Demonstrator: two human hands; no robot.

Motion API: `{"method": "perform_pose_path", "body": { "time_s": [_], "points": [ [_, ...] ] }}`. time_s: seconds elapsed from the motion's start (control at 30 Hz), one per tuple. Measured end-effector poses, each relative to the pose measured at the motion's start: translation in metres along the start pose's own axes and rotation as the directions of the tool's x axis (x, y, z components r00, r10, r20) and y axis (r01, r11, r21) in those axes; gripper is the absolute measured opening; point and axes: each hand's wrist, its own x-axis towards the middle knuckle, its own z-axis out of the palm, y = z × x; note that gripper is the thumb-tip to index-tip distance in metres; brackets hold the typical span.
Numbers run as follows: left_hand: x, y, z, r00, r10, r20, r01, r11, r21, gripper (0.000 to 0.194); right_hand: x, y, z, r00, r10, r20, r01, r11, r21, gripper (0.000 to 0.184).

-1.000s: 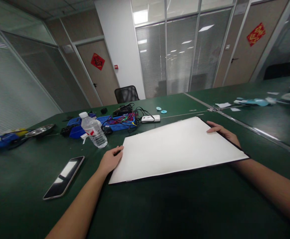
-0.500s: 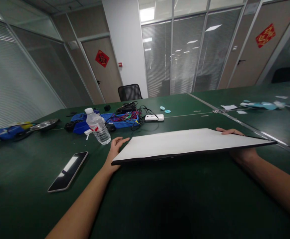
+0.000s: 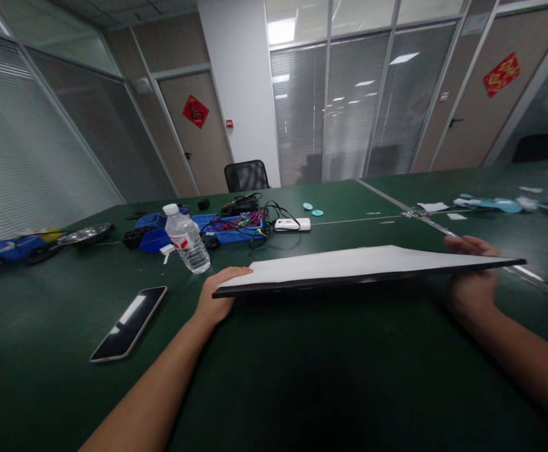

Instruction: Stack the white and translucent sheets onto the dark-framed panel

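The light is dim, white glare streaks the phone, and the right edge blurs.

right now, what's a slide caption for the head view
Left hand and right hand hold a black-edged white board over a green table, with bottle and phone at left.

In the grip, the board has a matt, paper-like top. Left of the grip are a glossy phone and a clear plastic bottle; below, the table looks smooth.

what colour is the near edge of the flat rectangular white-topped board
Black; the near edge shows best in the head view.
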Motion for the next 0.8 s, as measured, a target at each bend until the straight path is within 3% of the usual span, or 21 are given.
{"method": "perform_pose_path", "body": {
  "time_s": [0.07, 0.1, 0.13, 0.2, 0.27, 0.37, 0.43, 0.53, 0.8],
  "points": [
    [0.002, 0.000, -0.001, 0.999, 0.041, -0.010, -0.041, 0.999, -0.002, 0.037, 0.004, -0.006, -0.008, 0.969, -0.200, -0.146, 0.197, 0.980, -0.039, 0.086],
    [0.002, 0.001, -0.002, 0.999, 0.048, -0.010, -0.048, 0.999, -0.001, 0.037, 0.006, -0.009, -0.014, 0.919, -0.352, -0.179, 0.341, 0.936, -0.094, 0.093],
    [0.003, 0.001, -0.003, 0.999, 0.048, -0.006, -0.048, 0.999, 0.002, 0.037, 0.009, -0.012, -0.020, 0.837, -0.514, -0.187, 0.490, 0.857, -0.162, 0.097],
    [0.005, 0.003, -0.004, 0.999, 0.035, 0.008, -0.035, 0.999, 0.017, 0.040, 0.013, -0.019, -0.032, 0.622, -0.768, -0.150, 0.710, 0.634, -0.306, 0.099],
    [0.006, 0.003, -0.006, 1.000, 0.017, 0.013, -0.018, 0.999, 0.031, 0.043, 0.010, -0.029, -0.040, 0.458, -0.886, -0.074, 0.791, 0.444, -0.422, 0.101],
    [0.005, 0.001, -0.008, 0.999, 0.036, 0.017, -0.036, 0.999, 0.016, 0.040, -0.006, -0.051, -0.037, 0.337, -0.939, 0.068, 0.844, 0.269, -0.464, 0.104],
    [0.003, 0.000, -0.009, 0.997, 0.072, 0.027, -0.071, 0.997, -0.008, 0.037, -0.021, -0.070, -0.027, 0.288, -0.942, 0.172, 0.901, 0.206, -0.381, 0.096],
    [0.002, 0.001, -0.011, 0.994, 0.100, 0.036, -0.099, 0.995, -0.031, 0.037, -0.040, -0.099, -0.012, 0.236, -0.934, 0.266, 0.959, 0.181, -0.217, 0.070],
    [0.000, 0.008, -0.011, 0.999, 0.045, 0.015, -0.045, 0.999, -0.015, 0.038, -0.041, -0.134, -0.015, 0.302, -0.885, 0.355, 0.953, 0.280, -0.113, 0.045]
  ]
}}
